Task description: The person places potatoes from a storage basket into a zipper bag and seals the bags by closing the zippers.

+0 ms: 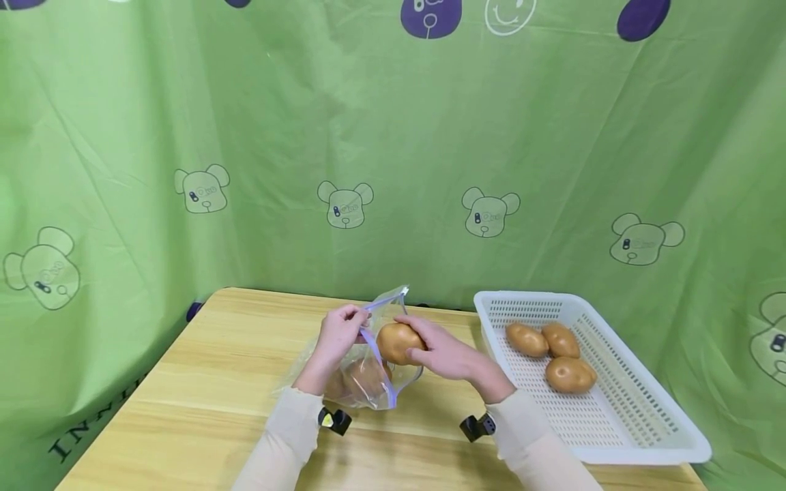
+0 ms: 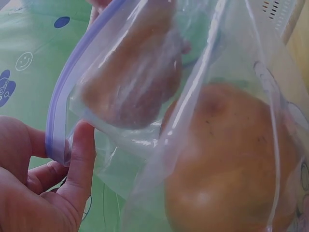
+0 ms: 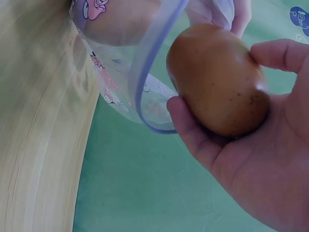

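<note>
My left hand (image 1: 340, 334) pinches the rim of a clear zip bag (image 1: 388, 395) with a purple seal, between thumb and fingers. The bag's mouth gapes toward the right. Inside its lower part lie brown potatoes (image 1: 366, 377), seen through the plastic; one potato (image 2: 227, 159) looks large in the left wrist view. My right hand (image 1: 447, 350) grips another potato (image 1: 398, 342) right at the bag's mouth, thumb on one side and fingers on the other. In the right wrist view this held potato (image 3: 217, 79) overlaps the purple seal (image 3: 140, 92).
To the right stands a white perforated plastic basket (image 1: 651, 453) with potatoes (image 1: 570, 375) in it. Both the bag and the basket rest on a light wooden table (image 1: 202, 382). Behind the table hangs a green curtain (image 1: 405, 259) printed with bear heads.
</note>
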